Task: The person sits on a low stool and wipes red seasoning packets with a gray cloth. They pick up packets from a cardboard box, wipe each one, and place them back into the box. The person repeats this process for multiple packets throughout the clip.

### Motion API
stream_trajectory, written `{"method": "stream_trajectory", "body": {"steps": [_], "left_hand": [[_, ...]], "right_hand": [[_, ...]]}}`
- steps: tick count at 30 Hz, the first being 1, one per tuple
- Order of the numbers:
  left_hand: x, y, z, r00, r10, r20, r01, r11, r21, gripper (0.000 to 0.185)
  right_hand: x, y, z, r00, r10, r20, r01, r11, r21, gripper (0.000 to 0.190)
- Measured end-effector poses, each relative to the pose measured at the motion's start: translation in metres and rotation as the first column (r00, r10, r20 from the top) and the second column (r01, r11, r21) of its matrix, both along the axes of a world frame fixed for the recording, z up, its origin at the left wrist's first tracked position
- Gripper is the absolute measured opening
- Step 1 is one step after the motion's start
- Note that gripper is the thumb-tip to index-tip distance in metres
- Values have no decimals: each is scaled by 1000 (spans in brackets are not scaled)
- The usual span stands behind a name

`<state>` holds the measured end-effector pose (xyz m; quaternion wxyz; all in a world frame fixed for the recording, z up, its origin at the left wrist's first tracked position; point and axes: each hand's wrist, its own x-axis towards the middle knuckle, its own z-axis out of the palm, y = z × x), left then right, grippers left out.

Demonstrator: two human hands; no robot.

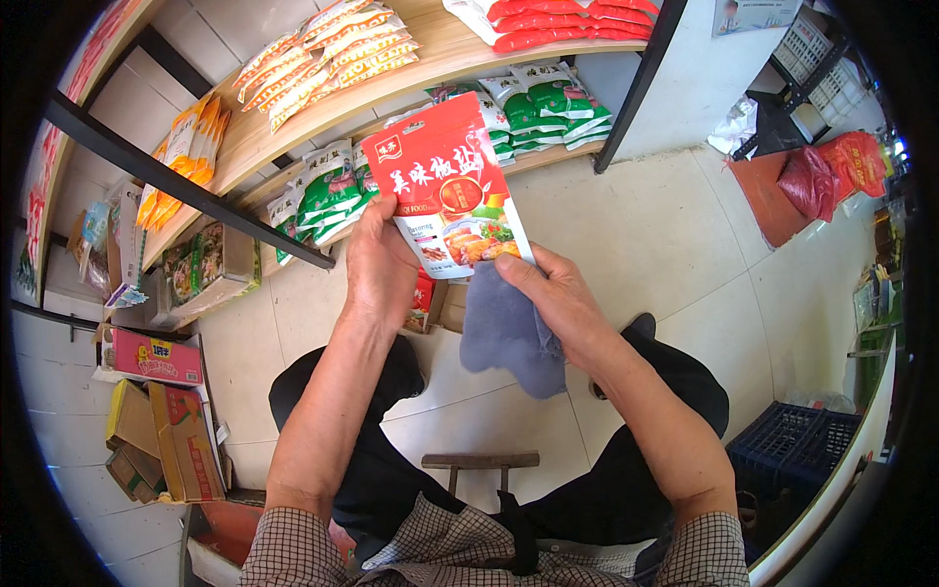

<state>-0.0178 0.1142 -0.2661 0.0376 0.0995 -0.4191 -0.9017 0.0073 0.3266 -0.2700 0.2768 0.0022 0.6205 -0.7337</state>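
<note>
A red and white seasoning pouch (447, 192) is held up in front of me, its printed front facing the camera. My left hand (378, 253) grips its left edge, with the thumb on the front. At the lower right corner, my right hand (550, 293) pinches the pouch and also holds a grey-blue cloth (506, 330), which hangs down below it. Beneath the pouch, partly hidden by it and my left hand, an open cardboard box (449, 308) with red packets (421, 299) stands on the floor.
Ahead and left, wooden shelves (253, 158) carry orange-white bags (337, 55), red bags (572, 22) and green-white bags (543, 103). Cardboard boxes (183, 440) lie at left. A blue plastic crate (792, 440) is at right; a wooden stool part (480, 461) shows between my legs.
</note>
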Motion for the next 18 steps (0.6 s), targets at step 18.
{"method": "stream_trajectory", "body": {"steps": [18], "left_hand": [[3, -7, -8, 993, -90, 77, 117, 852, -511, 9]], "right_hand": [[-27, 51, 25, 876, -433, -213, 453, 890, 57, 31]]}}
